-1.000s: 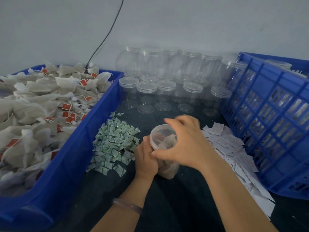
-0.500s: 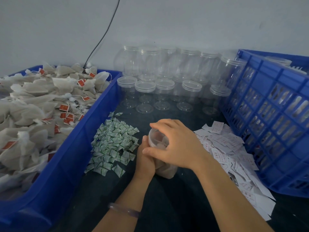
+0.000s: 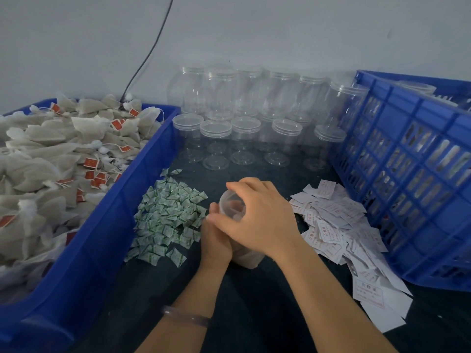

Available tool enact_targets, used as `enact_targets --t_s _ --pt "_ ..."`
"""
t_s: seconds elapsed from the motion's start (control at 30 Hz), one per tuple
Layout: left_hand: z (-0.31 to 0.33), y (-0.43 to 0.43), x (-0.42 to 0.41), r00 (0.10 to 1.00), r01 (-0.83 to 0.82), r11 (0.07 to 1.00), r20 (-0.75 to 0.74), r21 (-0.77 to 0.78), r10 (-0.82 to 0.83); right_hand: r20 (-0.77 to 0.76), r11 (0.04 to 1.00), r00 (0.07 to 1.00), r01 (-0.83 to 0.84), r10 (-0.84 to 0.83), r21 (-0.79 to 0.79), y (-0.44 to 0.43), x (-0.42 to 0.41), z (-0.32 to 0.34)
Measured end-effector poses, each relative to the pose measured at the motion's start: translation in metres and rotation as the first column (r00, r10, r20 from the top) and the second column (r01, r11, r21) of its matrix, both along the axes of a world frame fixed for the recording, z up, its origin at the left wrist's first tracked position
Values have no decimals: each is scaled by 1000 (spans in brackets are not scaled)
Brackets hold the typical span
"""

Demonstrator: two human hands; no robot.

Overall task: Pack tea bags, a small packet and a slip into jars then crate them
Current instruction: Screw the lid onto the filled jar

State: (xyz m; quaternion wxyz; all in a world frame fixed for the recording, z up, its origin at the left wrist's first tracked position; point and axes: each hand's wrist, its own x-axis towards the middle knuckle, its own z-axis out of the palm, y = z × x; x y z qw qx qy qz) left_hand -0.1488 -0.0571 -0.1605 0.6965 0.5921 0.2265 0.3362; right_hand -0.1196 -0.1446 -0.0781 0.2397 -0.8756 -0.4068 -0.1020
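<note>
Jar (image 3: 231,203), frame centre: my left hand (image 3: 216,242) wraps its side to steady it, right hand (image 3: 257,220) curls fingers over the rim, probably to close it.

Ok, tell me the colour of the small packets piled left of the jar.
Small packets: white with green print; head view.

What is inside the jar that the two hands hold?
Pale tea bags show at the jar base. The left hand and right hand hide the rest.
</note>
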Motion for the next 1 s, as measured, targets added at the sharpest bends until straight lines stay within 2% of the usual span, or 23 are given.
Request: enact_targets --t_s 0.07,0.13,0.23,0.3,0.37,0.53,0.7,0.83,0.9,1.0 --pt "1 0 0 977 184 974 136 -132 -166 -61 993 994 -93 89 -77 -8 5 4" --pt "1 1 1 950 272 949 199 -159 -239 -81 983 988 -140 131 -116 -14 9 7" --pt "-3 -1 3 979 166 973 144 -160 -144 -44 996 995 -92 91 -20 -13 4 4" --pt "-4 -4 3 999 8 1000 48 6 -8 -26 999 999 -42 42 30 -8 0 1" --pt "-1 -5 0 996 -90 980 -5 176 92 -20 999 1000 3 -3 38 -3 -4 0" --pt "2 -5 -3 976 -162 937 -92 311 199 11 995 995 98 -98 25 9 -12 -2" --pt "10 -5 -8 994 -79 993 -63 84 84 -17 997 997 71 -71 23 4 -9 -3" --pt "15 -5 -7 996 75 986 64 -147 -67 -112 998 993 -44 40 -33 -5 -3 0" --pt "13 -6 -5 997 71 990 45 -122 -66 -95 1000 995 -27 26 -7 -6 -3 -2" --pt "4 0 -3 993 -42 995 -107 89 52 -62 997 997 43 -39 64 2 -10 -5"
